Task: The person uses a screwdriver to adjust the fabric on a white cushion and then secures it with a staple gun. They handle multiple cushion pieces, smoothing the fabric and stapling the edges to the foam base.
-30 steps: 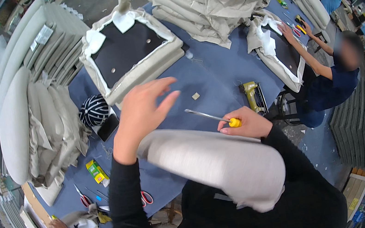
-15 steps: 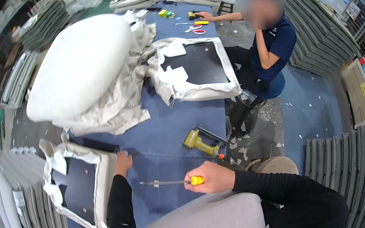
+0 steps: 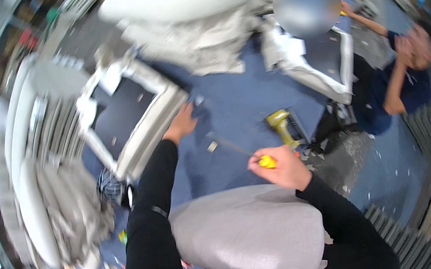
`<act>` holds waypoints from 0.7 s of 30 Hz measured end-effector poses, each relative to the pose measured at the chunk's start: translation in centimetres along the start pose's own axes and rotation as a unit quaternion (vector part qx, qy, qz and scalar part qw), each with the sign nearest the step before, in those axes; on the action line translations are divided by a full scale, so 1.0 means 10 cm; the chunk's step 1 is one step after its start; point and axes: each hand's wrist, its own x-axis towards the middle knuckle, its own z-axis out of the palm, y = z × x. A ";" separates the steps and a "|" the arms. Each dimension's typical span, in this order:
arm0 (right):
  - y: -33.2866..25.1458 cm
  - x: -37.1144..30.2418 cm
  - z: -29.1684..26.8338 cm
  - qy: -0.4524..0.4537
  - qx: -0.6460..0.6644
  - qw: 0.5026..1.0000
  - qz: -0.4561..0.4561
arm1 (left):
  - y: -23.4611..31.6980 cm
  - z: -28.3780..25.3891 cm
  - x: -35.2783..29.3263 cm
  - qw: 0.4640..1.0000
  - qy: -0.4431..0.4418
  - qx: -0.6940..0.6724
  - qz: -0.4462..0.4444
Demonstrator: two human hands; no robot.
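Farther forward now, my left hand (image 3: pixel 183 121), grip unclear, adjoins a seat cushion (image 3: pixel 125 113), base fitted, flaps (image 3: pixel 110 82) seemingly unfastened; my right hand (image 3: pixel 285 170) clasps a screwdriver (image 3: pixel 267 161).

On the blue counter (image 3: pixel 232 96) lie a nail gun (image 3: pixel 282 125) right of centre, a padded panel (image 3: pixel 125 114) left, piled fabric (image 3: pixel 195 46) top centre.

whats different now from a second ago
The left grip has reached forward to the right corner of the seat on the left; contact is unclear. A co-worker's hand has risen to their head. The right grip kept hold of the screwdriver; the nail gun stayed on the table.
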 end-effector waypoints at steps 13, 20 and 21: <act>-0.01 0.31 -0.14 -0.039 0.040 0.998 0.010 | -0.24 0.23 0.53 0.995 -0.093 -0.029 -0.018; -0.08 0.41 0.00 -0.012 0.053 0.998 -0.017 | 0.35 -0.73 0.12 0.993 0.089 -0.077 -0.003; -0.08 0.44 0.02 0.004 0.054 0.998 -0.030 | 0.60 -1.09 -0.08 0.989 0.092 -0.111 0.014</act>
